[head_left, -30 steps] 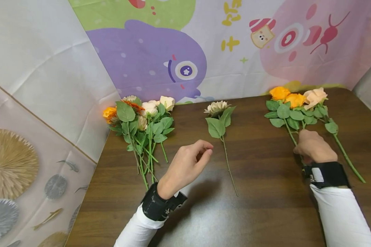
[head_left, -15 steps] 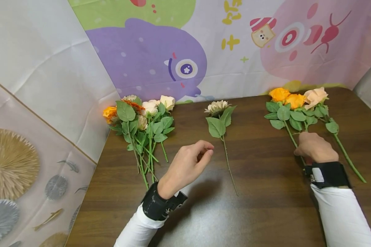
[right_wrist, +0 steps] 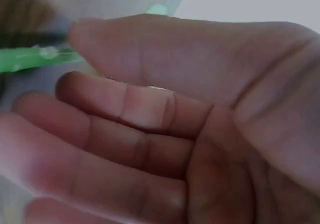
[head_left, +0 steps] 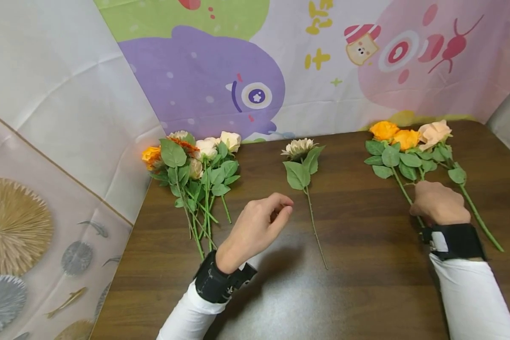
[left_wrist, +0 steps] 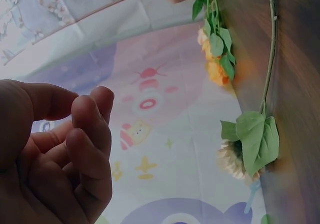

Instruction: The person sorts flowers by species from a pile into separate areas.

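My left hand (head_left: 257, 224) hovers above the table in the head view, fingers loosely bent. The left wrist view shows that same hand (left_wrist: 70, 144) holding nothing. To its right lies a single cream daisy-like flower (head_left: 298, 150) with green leaves and a thin stem. My right hand (head_left: 439, 204) is low over the lower stems of two orange roses (head_left: 384, 130) at the right. Between the right hand's relaxed fingers and thumb in the right wrist view, nothing is gripped; a green stem (right_wrist: 35, 59) passes beyond the thumb tip. Whether it touches the skin is unclear.
A peach rose (head_left: 434, 134) lies beside the orange ones, its stem slanting right. At the left lies a bunch of cream and orange flowers (head_left: 206, 148), stems crossing. The brown wooden table (head_left: 344, 302) meets a cartoon-printed cloth (head_left: 323, 104) behind.
My right hand has shifted slightly to the right over the rose stems. The left hand and the flowers stay practically where they were.
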`<action>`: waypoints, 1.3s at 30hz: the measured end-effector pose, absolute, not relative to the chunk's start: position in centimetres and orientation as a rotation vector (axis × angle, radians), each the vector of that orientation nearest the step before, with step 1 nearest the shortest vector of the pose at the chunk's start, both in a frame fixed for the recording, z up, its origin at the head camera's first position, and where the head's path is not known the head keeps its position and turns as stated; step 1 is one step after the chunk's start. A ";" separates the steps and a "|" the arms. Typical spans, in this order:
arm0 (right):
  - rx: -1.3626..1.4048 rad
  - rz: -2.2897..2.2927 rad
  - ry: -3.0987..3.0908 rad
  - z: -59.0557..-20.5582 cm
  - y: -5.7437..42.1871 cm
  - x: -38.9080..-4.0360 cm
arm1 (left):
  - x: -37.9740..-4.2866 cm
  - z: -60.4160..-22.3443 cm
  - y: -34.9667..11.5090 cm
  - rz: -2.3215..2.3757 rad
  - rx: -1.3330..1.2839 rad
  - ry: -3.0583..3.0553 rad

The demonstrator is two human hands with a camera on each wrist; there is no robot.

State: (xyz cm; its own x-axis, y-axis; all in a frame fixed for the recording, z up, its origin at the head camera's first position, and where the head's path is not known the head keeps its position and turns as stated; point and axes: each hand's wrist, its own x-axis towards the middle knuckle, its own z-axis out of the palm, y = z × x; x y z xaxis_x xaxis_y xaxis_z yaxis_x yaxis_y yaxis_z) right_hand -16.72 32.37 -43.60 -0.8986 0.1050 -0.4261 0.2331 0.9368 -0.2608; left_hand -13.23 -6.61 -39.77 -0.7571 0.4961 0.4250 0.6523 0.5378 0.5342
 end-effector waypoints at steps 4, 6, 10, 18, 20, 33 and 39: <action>0.218 -0.461 2.812 -42.6 32.3 -16.4 | -14.1 -39.7 -7.1 -0.985 -0.859 -2.584; 0.179 -0.504 2.901 -42.1 32.0 -16.2 | -14.9 -39.8 -7.7 -0.950 -0.760 -2.607; 0.071 -0.600 3.010 -41.3 30.9 -15.8 | -17.0 -40.2 -10.2 -0.841 -0.481 -2.675; -0.038 -0.722 3.097 -40.8 27.8 -15.3 | -19.8 -42.7 -16.3 -0.709 -0.012 -2.930; -0.077 -0.756 3.129 -40.8 27.0 -15.1 | -20.1 -43.4 -17.1 -0.643 0.036 -3.023; -0.279 -0.883 3.225 -40.9 23.9 -14.9 | -21.4 -45.1 -17.7 -0.446 0.101 -3.096; -0.313 -0.905 3.202 -40.7 23.3 -15.2 | -21.6 -44.9 -18.2 -0.432 0.134 -3.123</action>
